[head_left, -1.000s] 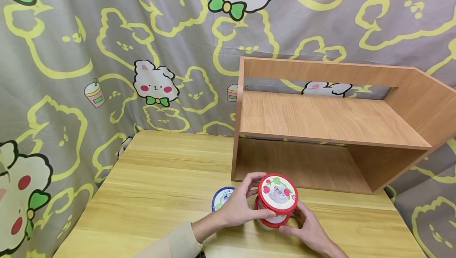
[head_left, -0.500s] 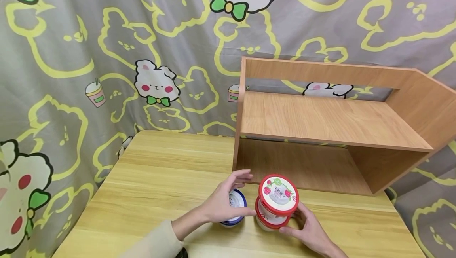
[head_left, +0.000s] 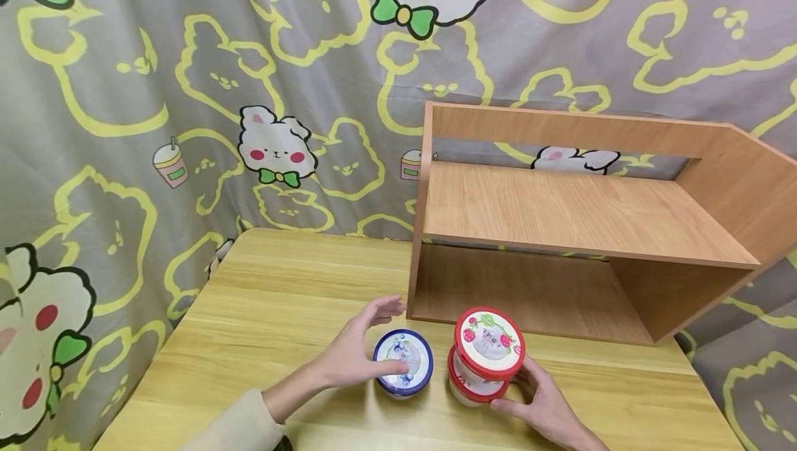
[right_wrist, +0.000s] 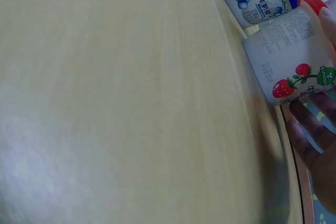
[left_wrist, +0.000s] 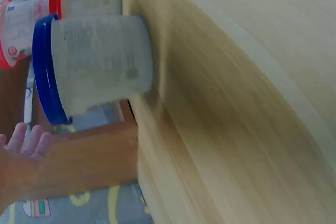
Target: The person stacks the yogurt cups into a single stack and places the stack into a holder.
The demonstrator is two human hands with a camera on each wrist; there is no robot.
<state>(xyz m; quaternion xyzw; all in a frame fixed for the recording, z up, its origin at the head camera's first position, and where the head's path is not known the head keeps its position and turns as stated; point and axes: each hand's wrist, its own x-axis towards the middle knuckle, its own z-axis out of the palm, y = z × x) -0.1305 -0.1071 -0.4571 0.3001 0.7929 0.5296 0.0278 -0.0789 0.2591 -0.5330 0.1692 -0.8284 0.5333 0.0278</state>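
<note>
Two strawberry-printed tubs with red lids stand stacked in the head view, the upper tub [head_left: 490, 343] a little off-centre on the lower tub [head_left: 467, 390]. My right hand [head_left: 543, 406] holds the lower tub from its right side, thumb in front and fingers behind. Left of the stack, a blueberry tub [head_left: 403, 362] with a blue lid stands upright on the table. Around its left side my left hand [head_left: 350, 354] is spread, fingers stretched past the rear rim and thumb across the lid. The left wrist view shows the blue-lidded tub [left_wrist: 100, 64] beside the fingers [left_wrist: 34, 142].
The wooden table [head_left: 299, 285] carries a two-tier wooden shelf [head_left: 585, 209] behind and right of the tubs. Its left side panel [head_left: 420, 229] rises just behind them. A grey patterned curtain [head_left: 205, 91] hangs along the back and left.
My left hand has let go of the upper red-lidded tub and moved left to the blue-lidded one, uncovering its lid. My right hand stays at the stack.
</note>
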